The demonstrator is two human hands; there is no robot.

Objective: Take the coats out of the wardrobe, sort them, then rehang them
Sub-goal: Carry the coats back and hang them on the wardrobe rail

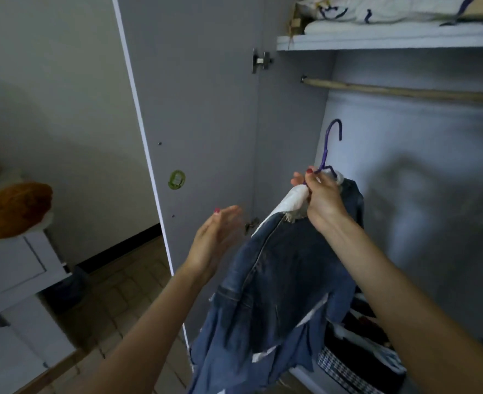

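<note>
**Denim coat held below the bare rail**

While the blue denim coat (pixel 277 280) is kept on its purple wire hanger (pixel 330 146) below the wooden wardrobe rail (pixel 405 92), the right hand (pixel 324 197) is clamped on the hanger neck; the left hand (pixel 217 237) is held left of the coat, fingers apart. The coat could slide off if tilted. Folded bedding (pixel 377 15) is stored on the shelf above the rail; dark clothes (pixel 357 351) are piled far below it.
</note>
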